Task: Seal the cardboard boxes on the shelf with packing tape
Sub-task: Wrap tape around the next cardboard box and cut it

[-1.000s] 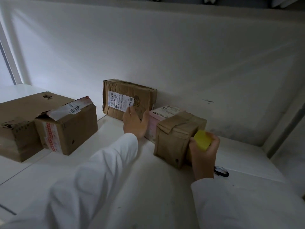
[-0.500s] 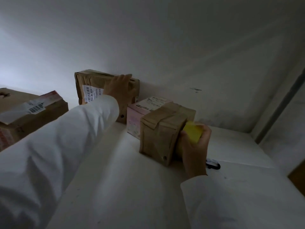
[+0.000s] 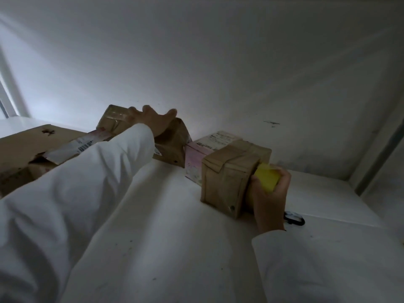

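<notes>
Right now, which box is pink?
The small box squeezed between the tilted brown box under the left hand and the taped brown box. Its side is pale pink; the others are brown cardboard.

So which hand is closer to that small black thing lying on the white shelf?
The right hand: the small black object lies just beside its wrist. The left hand is far off, resting on the tilted brown cardboard box at the back.

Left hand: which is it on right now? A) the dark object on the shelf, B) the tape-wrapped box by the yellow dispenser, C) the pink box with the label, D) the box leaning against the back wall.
D: the left hand lies over the top edge of the tilted box at the wall.
</notes>
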